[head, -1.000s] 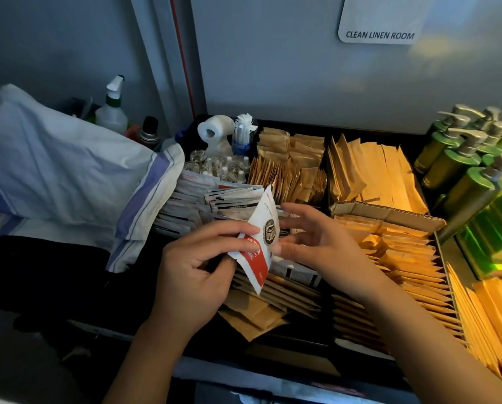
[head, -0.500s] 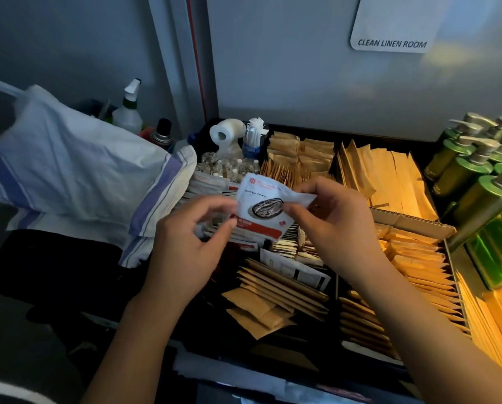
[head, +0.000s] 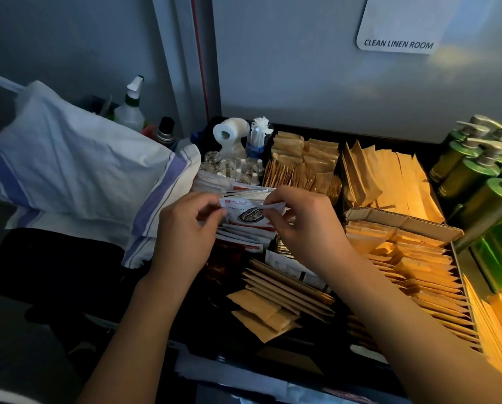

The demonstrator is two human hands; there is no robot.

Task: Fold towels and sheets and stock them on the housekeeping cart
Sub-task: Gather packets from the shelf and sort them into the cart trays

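Your left hand (head: 182, 228) and right hand (head: 305, 225) pinch one white sachet (head: 249, 212) below the "CLEAN LINEN ROOM" sign (head: 398, 30).

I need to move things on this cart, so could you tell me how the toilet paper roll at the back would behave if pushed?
The toilet paper roll looks light, so it would probably shift at a slight nudge. It seems to lie on its side atop something, core hole facing the camera, so it may roll or drop onto the small bottles. A loose sheet hangs down; it might unwind.
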